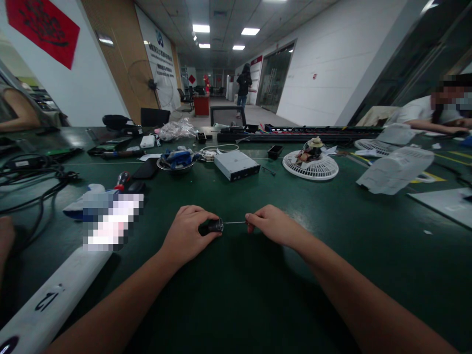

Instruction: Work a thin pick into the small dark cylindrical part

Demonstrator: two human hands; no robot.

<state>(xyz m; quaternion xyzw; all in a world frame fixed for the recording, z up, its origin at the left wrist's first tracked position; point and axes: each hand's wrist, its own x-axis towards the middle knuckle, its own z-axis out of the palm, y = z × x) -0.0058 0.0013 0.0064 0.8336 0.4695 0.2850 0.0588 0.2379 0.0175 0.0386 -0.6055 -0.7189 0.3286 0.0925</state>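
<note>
Lit panels (201, 28) brighten the far ceiling (226, 42). A white wall (317, 73) runs along the right, glass doors (273, 73) farther off. Left, wood panelling (121, 49) stands beyond a red sign (70, 42); a red-fronted desk (201, 106) stands on the far grey floor (260, 116).

Your dark green tabletop (238, 300) carries long black strips (324, 136) along its far edge, with a clear plastic bag (180, 131) near that edge to their left. Toward its left edge you have tangled black cables (61, 178); toward the right edge, a translucent white housing (398, 169). Between them, from left to right, sit a bowl (176, 170), a silver box (236, 163) and a round white grille (310, 173).
</note>
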